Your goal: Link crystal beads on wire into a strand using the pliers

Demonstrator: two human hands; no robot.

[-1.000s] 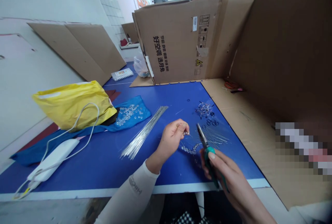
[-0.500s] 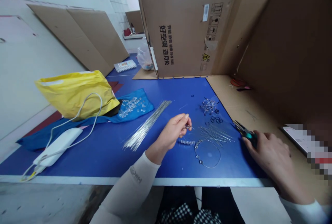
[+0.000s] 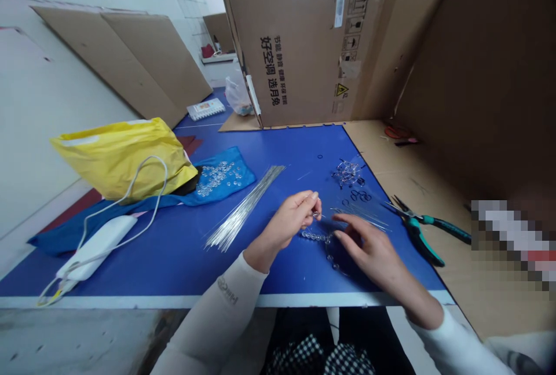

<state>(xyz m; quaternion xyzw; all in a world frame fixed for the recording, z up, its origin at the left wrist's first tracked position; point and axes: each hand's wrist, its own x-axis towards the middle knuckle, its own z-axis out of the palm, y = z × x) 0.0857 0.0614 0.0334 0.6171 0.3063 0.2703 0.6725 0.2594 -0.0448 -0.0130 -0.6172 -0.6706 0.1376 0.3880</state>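
My left hand (image 3: 295, 216) is closed in a pinch on a small clear bead (image 3: 316, 214), with a thin wire end poking out to the right. Fingers apart and holding nothing, my right hand (image 3: 369, 245) hovers just right of it, over a string of clear beads (image 3: 316, 237) lying on the blue table (image 3: 278, 276); it covers most of the wire loop. Green-handled pliers (image 3: 417, 224) lie with handles spread at the table's right edge. Cut wires (image 3: 365, 216) lie behind my right hand, beside black rings (image 3: 361, 195) and a small pile of beaded wire pieces (image 3: 347, 172).
Left of my hands lies a bundle of long wires (image 3: 247, 207). Loose clear beads (image 3: 219, 177) rest on a blue cloth beside a yellow bag (image 3: 130, 158). A white power strip (image 3: 98, 246) with its cord lies front left. Cardboard (image 3: 304, 45) walls the back and right.
My right hand has let go of the pliers at the right and moved left, close to my left hand. The left hand stays in place with the bead.
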